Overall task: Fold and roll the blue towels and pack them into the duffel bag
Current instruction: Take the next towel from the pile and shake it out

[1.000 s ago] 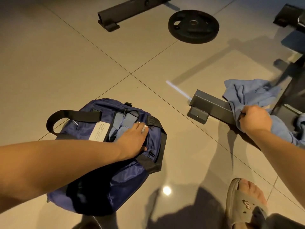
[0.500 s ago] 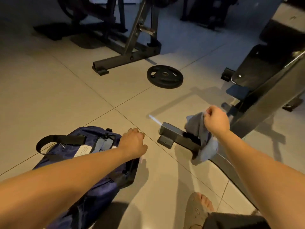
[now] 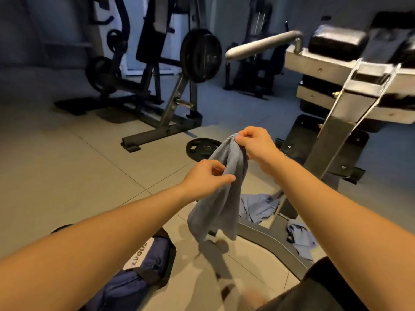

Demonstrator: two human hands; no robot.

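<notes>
- Home gym, head view: a blue towel (image 3: 222, 198) hangs in mid-air at centre frame, off the tiled floor (image 3: 67, 176). Its loose lower edge dangles over the gap btwn the duffel bag (image 3: 143, 265) and a curved base rail (image 3: 269, 241).
- Room to move: a wide stretch of tile spreads left of the arms, up to the feet of a plate rack (image 3: 199, 55) standing well apart at the back.
- Ahead: a weight plate (image 3: 202, 148) lies flat on the floor, just beyond the towel's upper edge.
- Right side is tighter: a pale machine frame (image 3: 350, 104) stands near the right forearm, its slanted upright running down behind the wrist. The base rail sweeps along the floor below the towel.
- Right hand (image 3: 256, 144): grip clamped on the towel's top corner, fingers curled, cloth pinched at its highest point.
- Left hand (image 3: 206, 176): lower and nearer the camera, grip pinching a side edge of the same towel btwn thumb and fingertips.
- The cloth sags in loose folds btwn the two grips and is not yet folded flat.
- Duffel bag: navy w/ black straps and a white label, on the floor at lower left, partly hidden by the left forearm. Zip open or closed: can't tell.
- Second towel (image 3: 258, 207) lies crumpled on the floor by the frame's foot. Third towel (image 3: 301, 239) lies crumpled beside the rail, next to the right forearm.
</notes>
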